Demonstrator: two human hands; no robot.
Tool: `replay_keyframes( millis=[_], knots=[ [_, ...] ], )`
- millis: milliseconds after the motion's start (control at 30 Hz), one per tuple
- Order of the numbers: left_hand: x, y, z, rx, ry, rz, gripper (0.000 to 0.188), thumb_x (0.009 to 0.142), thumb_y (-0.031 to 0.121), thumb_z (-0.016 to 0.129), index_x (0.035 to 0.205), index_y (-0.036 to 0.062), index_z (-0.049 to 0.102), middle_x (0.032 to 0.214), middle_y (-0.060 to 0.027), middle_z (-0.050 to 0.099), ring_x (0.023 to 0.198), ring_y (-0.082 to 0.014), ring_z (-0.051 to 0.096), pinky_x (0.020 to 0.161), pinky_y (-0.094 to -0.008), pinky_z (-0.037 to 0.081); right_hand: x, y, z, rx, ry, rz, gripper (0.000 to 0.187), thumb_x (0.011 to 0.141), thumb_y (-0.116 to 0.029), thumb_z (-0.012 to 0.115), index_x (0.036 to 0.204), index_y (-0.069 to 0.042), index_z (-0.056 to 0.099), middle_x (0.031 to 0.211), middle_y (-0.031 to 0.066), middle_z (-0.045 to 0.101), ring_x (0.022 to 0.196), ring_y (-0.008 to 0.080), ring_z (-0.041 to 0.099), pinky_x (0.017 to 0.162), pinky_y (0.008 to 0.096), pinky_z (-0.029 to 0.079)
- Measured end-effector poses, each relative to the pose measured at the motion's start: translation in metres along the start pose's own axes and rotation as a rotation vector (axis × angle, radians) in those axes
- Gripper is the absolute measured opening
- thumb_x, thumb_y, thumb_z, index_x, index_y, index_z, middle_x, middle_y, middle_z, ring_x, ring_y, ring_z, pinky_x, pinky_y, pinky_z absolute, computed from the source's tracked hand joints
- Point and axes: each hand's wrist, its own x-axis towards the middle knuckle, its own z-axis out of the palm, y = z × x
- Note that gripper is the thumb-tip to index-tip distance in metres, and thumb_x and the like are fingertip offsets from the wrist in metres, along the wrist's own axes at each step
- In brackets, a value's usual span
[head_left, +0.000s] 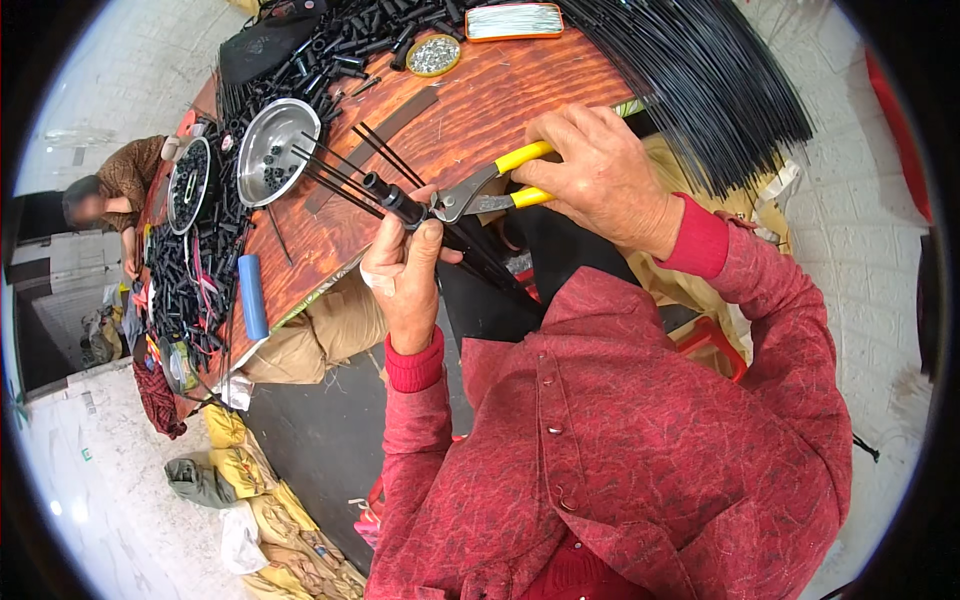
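Observation:
My left hand (408,270) is closed on a black tubular hub (398,203) with thin black rods (345,185) spreading from it, much like the runner and ribs of an umbrella frame. A white strip is wrapped on one of its fingers. In my right hand (605,175) are pliers (462,198) with yellow handles, the grips spread apart. The metal jaws touch or nearly touch the hub's side beside my left fingertips; what lies between them is too small to make out. More dark rods run below the hub toward my lap.
On the wooden table (520,90) stand a metal bowl (246,160) of small black parts, a yellow dish (434,55) of metal bits and an orange-rimmed tray (514,22) of wires. Black tubes are heaped behind; long rods (700,80) lie right. Another person (125,190) sits far left.

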Motion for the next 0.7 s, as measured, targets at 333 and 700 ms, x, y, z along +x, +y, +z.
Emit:
replay_keyframes(
  millis=[333,700],
  knots=[
    [-0.0003,-0.0021,-0.0040,-0.010,-0.009,-0.027,0.034,0.093,0.011,0.066,0.122,-0.0065,0.061,0.089,-0.0025,0.061,0.069,-0.0064,0.057,0.055,-0.0209,0.054,0.0034,0.0006,-0.0005,-0.112,0.002,-0.049,0.024,0.069,-0.019,0.075,0.092,-0.013,0.069,0.101,0.0032,0.057,0.093,0.0213,0.056,0.082,0.0373,0.045],
    [-0.0005,-0.0002,-0.0039,-0.028,-0.008,-0.033,0.035,0.093,0.010,0.066,0.123,-0.0069,0.060,0.091,-0.0029,0.062,0.071,-0.0065,0.057,0.056,-0.0213,0.055,0.0061,-0.0011,-0.0027,-0.170,0.005,-0.074,0.019,0.072,-0.018,0.068,0.090,-0.012,0.068,0.101,0.0042,0.057,0.093,0.0215,0.056,0.082,0.0376,0.045]
  ],
)
